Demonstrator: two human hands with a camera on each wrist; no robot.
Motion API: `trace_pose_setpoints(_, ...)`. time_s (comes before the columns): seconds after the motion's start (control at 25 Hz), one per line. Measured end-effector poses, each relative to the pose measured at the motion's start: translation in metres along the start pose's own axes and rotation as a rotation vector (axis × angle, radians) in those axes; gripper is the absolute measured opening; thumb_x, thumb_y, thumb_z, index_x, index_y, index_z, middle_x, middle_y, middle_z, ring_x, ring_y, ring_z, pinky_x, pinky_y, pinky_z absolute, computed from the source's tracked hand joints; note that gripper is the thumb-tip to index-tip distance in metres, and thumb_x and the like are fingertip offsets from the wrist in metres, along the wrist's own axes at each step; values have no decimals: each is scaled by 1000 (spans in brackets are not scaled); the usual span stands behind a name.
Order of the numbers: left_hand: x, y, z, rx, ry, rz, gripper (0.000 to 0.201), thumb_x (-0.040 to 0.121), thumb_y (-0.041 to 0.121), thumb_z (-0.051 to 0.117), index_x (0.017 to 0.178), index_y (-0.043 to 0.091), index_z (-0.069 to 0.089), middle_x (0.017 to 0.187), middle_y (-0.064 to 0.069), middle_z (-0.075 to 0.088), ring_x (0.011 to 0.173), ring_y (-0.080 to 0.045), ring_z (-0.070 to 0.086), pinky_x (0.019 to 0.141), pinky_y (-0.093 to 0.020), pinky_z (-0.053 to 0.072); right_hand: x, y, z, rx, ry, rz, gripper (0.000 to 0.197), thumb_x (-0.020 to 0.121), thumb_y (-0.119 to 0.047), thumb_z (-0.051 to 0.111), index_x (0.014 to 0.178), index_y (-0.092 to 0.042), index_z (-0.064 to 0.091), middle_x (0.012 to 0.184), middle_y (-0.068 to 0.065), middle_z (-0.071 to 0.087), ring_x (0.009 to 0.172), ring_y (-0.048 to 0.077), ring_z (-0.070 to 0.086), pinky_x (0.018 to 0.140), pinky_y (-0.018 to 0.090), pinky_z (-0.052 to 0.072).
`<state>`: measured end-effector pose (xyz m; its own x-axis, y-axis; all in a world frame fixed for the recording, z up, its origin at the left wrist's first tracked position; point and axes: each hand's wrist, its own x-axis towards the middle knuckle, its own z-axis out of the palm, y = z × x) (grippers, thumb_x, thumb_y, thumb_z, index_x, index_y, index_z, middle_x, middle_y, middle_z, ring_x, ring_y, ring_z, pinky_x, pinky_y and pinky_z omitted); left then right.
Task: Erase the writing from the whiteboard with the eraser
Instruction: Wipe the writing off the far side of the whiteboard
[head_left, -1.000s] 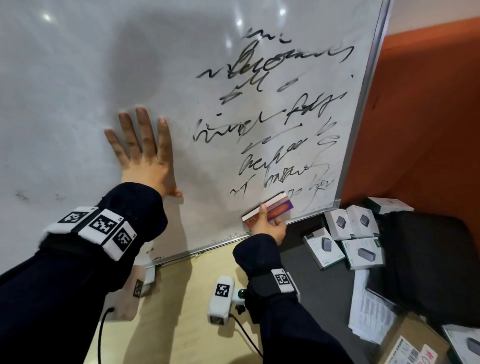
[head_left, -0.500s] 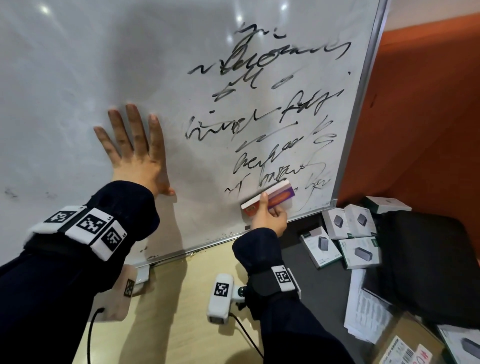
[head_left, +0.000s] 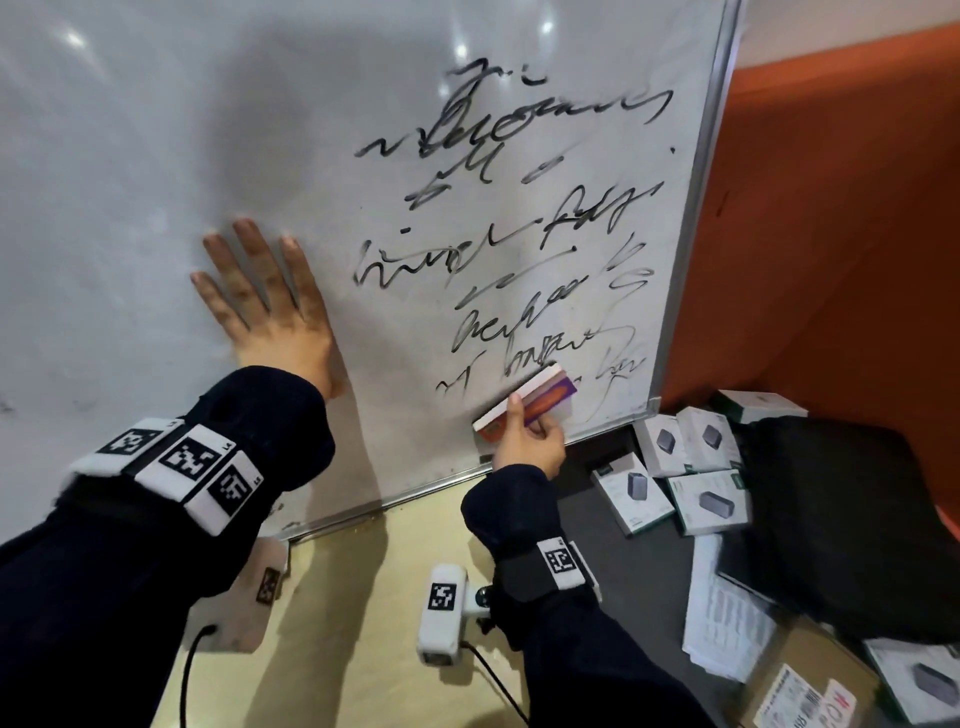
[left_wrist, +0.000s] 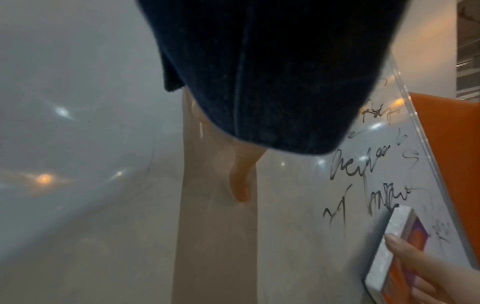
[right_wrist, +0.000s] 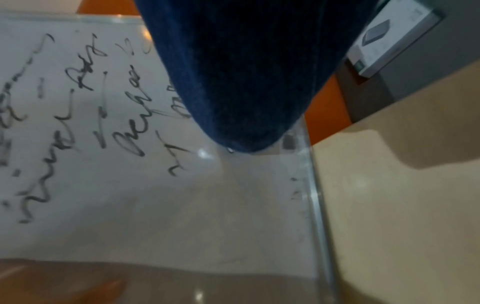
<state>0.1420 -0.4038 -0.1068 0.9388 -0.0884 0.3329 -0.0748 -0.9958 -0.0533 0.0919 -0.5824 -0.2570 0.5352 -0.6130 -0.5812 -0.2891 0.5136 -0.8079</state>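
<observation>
At lower right of the whiteboard (head_left: 156, 156), the right hand (head_left: 527, 447) is pinching the eraser (head_left: 530, 400), its long axis rising rightward, while the left hand (head_left: 270, 312) is pressing flat, fingers spread.

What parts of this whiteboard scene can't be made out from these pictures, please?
- Right wrist view: right hand and eraser hidden by the sleeve.
- Left wrist view: left hand mostly behind its sleeve.
- Writing: illegible scrawl.
- Eraser's pad: faces the whiteboard, unseen.
</observation>
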Motion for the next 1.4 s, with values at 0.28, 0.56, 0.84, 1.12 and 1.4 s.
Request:
trace_pose_setpoints(0.28, 2, 5, 8, 55, 67, -50, 132, 59, -6, 80, 147, 2, -17, 148, -38, -7, 134, -61, 1, 103, -72, 0, 31, -7, -21, -34, 130, 51, 46, 81, -44, 75, 104, -5, 69, 98, 5, 71, 94, 23, 64, 81, 28, 46)
trace_pose_setpoints(0.56, -1, 9, 7, 54, 121, -56, 109, 69, -21, 55, 147, 2, -16, 149, -37, -8, 135, -60, -1, 105, -74, 3, 22, 14, -15, -81, 54, -44, 51, 75, -36, 83, 117, -12, 65, 111, 6, 66, 97, 17, 65, 77, 24, 49)
trace_pose_setpoints(0.84, -3, 15, 4, 15, 118, -81, 97, 71, -29, 35, 148, 2, -14, 149, -37, -8, 136, -59, -2, 105, -74, 4, 47, -13, -18, 3, 173, -139, 49, 80, -36, 79, 119, -10, 65, 117, 4, 61, 99, 16, 62, 81, 23, 46)
trace_pose_setpoints(1.12, -3, 12, 7, 25, 146, -76, 101, 71, -24, 43, 147, 3, -18, 150, -35, -8, 136, -59, -2, 106, -72, 2, 57, -19, -30, -41, 242, -81, 39, 88, -41, 70, 109, -8, 68, 106, 10, 66, 87, 22, 60, 75, 27, 40)
trace_pose_setpoints(1.4, -3, 14, 6, 15, 160, -87, 98, 70, -29, 35, 148, 2, -15, 150, -37, -7, 135, -59, -2, 105, -70, -2, 45, -12, -23, -74, 126, -159, 45, 85, -37, 73, 118, -7, 66, 114, 8, 63, 95, 18, 62, 70, 16, 43)
